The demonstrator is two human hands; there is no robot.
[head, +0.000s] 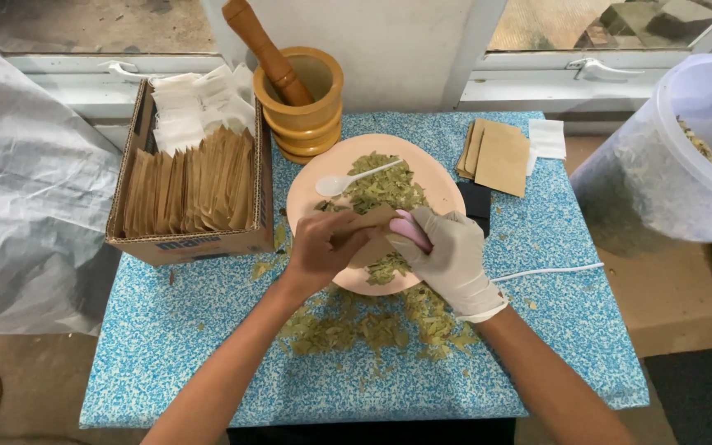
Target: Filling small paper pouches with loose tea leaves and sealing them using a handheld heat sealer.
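Blue speckled tablecloth point(537, 272) carries a peach round plate point(438, 185) of dried green leaves point(385, 189). Bare left hand point(323, 247) pinches a small brown paper sachet point(370, 222); gloved right hand point(451, 251) clamps a pink handheld sealer point(409, 229) just beside that grip. Sealing seems in hand; next, the sachet's edge needs steady pressing.
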